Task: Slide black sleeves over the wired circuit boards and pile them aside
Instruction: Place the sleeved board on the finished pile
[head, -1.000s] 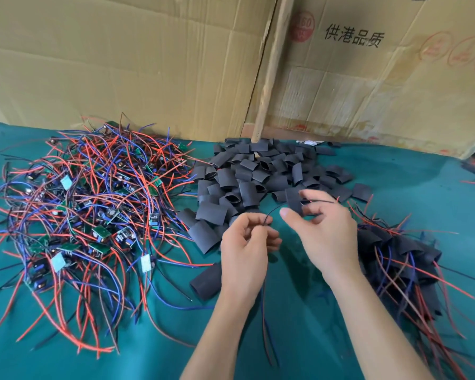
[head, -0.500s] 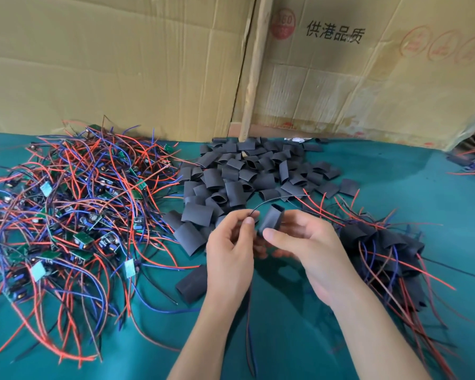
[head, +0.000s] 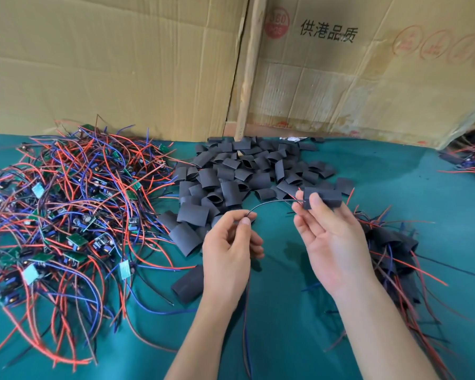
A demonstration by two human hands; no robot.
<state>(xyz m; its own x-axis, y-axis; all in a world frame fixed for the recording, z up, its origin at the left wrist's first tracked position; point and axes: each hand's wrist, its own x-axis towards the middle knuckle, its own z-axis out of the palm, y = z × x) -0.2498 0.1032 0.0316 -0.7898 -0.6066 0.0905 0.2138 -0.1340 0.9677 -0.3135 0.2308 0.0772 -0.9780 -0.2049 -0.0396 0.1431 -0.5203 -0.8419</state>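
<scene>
My right hand (head: 329,237) pinches a black sleeve (head: 324,197) between thumb and fingers, held up over the teal cloth. A thin black wire (head: 272,203) arcs out of the sleeve's left end to my left hand (head: 231,242), which pinches the wire's other end between thumb and forefinger. More wires hang down from my left hand. Whatever board is in the sleeve is hidden. A heap of empty black sleeves (head: 239,174) lies behind my hands. Bare wired circuit boards (head: 66,215) lie tangled at the left. Sleeved boards (head: 395,250) are piled at the right.
The teal cloth (head: 285,311) covers the table. Cardboard boxes (head: 148,64) form a wall along the back edge. One loose sleeve (head: 188,283) lies just left of my left forearm. More red and blue wires (head: 469,160) show at the far right edge.
My hands have drawn apart. The right hand carried the sleeve up and to the right, and the black wire now spans in an arc between the two hands.
</scene>
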